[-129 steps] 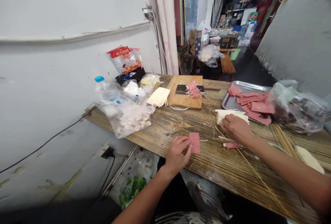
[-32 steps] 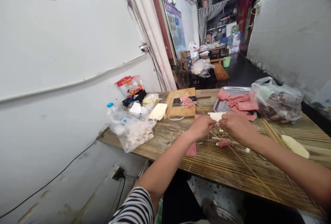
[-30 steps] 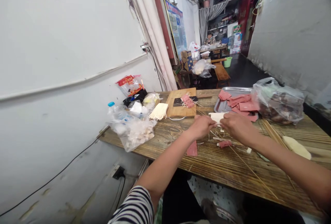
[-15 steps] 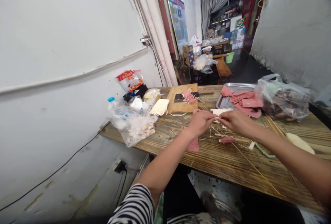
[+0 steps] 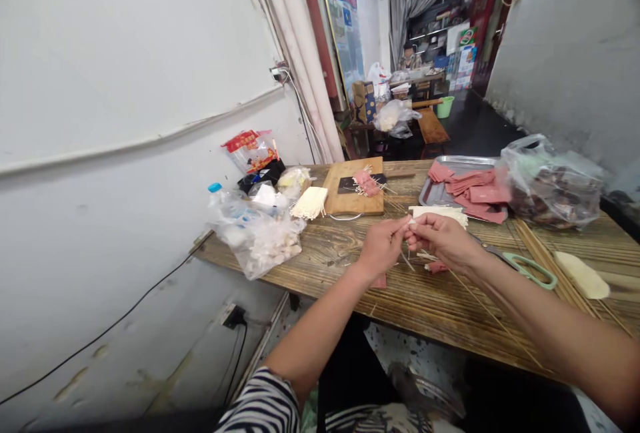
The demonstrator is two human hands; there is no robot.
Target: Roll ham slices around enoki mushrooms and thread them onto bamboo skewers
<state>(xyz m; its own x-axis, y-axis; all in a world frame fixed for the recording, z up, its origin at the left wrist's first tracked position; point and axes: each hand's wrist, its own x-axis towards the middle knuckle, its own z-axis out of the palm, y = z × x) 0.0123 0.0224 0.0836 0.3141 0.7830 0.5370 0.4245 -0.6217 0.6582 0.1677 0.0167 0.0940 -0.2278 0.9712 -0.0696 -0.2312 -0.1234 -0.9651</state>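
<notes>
L hand [image 5: 384, 245] & R hand [image 5: 441, 236] are held tip to tip, thumbs & fingers clamped on a pale bit [image 5: 412, 221], too small to ID. Clock dirs. from there: enoki bundle [image 5: 453, 212] is seen at 2, near side hidden by R hand; pink meat slice [image 5: 381, 281], 7, mostly covered by L wrist; meat roll [image 5: 437, 267], 5, partly masked by R hand; scissors [image 5: 510, 259], 4, blades partly blocked by R forearm. At 10, cleaver [image 5: 346, 185] is part-covered by meat-&-enoki rolls [image 5: 367, 183].
</notes>
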